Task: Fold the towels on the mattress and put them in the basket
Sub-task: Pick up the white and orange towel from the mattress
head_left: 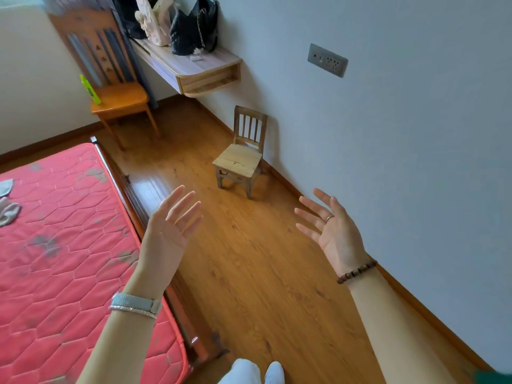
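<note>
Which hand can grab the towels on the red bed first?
Probably the left hand: it hangs open by the mattress edge, the side where the towels lie. The right hand is over the floor near the wall.

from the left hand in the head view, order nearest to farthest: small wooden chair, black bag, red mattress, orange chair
From the left hand:
1. red mattress, just below on its left
2. small wooden chair, ahead and to the right
3. orange chair and black bag, both at the far end; too close to call

My mattress (69, 245) is quilted red cloth, scuffed grey in patches; the floor (249, 273) is glossy wood; the little chair (241, 159) is matt, bare wood.
</note>
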Available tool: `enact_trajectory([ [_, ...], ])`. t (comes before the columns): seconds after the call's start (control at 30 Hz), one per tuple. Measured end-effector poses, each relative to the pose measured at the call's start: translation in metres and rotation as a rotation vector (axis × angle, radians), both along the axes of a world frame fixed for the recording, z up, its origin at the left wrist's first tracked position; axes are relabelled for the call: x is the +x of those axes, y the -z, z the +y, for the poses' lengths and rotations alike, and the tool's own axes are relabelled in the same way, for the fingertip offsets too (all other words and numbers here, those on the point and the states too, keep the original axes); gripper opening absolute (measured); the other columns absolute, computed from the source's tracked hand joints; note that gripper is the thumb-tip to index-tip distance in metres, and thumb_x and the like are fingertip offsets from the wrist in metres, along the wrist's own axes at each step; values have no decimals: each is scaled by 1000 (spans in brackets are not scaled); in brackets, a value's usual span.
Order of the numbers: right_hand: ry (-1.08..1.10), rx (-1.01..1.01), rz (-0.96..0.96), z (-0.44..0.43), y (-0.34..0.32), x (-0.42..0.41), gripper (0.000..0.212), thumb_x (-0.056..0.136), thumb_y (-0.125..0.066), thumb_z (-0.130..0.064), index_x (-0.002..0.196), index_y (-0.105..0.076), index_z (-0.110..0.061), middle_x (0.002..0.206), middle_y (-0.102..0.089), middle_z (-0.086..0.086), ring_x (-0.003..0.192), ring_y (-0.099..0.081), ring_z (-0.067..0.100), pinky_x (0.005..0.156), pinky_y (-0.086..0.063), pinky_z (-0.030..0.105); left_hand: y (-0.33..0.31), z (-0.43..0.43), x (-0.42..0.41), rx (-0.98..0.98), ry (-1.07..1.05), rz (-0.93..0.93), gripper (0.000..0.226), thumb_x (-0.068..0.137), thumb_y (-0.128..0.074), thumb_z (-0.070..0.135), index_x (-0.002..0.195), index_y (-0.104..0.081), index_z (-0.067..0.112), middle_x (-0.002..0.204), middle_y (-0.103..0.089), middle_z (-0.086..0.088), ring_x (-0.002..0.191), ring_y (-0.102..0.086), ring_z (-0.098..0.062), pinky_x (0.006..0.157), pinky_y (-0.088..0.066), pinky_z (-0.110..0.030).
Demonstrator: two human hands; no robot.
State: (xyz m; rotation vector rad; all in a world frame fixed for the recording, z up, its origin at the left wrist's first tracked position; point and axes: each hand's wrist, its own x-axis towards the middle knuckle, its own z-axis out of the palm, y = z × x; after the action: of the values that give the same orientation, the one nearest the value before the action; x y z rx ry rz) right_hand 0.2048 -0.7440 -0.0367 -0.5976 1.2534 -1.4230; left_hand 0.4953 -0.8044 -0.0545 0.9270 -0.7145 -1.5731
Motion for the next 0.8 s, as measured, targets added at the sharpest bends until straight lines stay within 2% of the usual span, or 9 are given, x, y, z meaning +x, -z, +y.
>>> enact_trajectory([
  [0.17,-90,20,-20,-61,10,7,41,100,-39,-40,134,-52,-20,128,-64,7,115,-64,26,101,-46,52,7,-30,9,21,-108,-3,37,106,-36,30,134,-58,19,128,-69,-4,123,-62,-26,102,-51,-40],
  [0.37,-169,33,-11,-136,21,28,37,101,-40,-40,130,-55,-22,124,-66,6,112,-66,26,101,-48,52,23,-90,31,38,-180,-13,40,103,-42,34,137,-56,18,133,-65,-7,126,-60,-27,103,-50,-43],
  [0.5,-225,33,-16,-197,17,44,39,102,-34,-42,126,-57,-22,125,-66,7,113,-65,27,102,-47,52,16,-133,42,27,-240,-19,67,78,-75,47,136,-57,17,134,-65,-7,126,-60,-27,104,-49,-43],
  [0.6,-282,30,-38,-241,13,64,40,102,-32,-44,122,-58,-23,125,-66,8,114,-64,27,103,-45,52,11,-164,54,18,-278,-14,68,78,-72,45,137,-55,15,135,-64,-9,125,-61,-27,104,-49,-43],
  [0.73,-341,3,-43,-294,11,89,41,103,-30,-44,125,-57,-22,128,-64,8,116,-63,26,104,-44,53,8,-203,77,-4,-328,-21,47,99,-44,38,139,-53,14,139,-60,-11,129,-57,-29,107,-46,-45],
  [0.8,-386,-1,-26,-319,9,102,43,102,-30,-45,128,-56,-22,129,-63,7,116,-63,25,105,-43,53,5,-219,90,-10,-354,-29,47,101,-42,37,140,-52,14,141,-59,-12,129,-57,-29,108,-45,-46],
])
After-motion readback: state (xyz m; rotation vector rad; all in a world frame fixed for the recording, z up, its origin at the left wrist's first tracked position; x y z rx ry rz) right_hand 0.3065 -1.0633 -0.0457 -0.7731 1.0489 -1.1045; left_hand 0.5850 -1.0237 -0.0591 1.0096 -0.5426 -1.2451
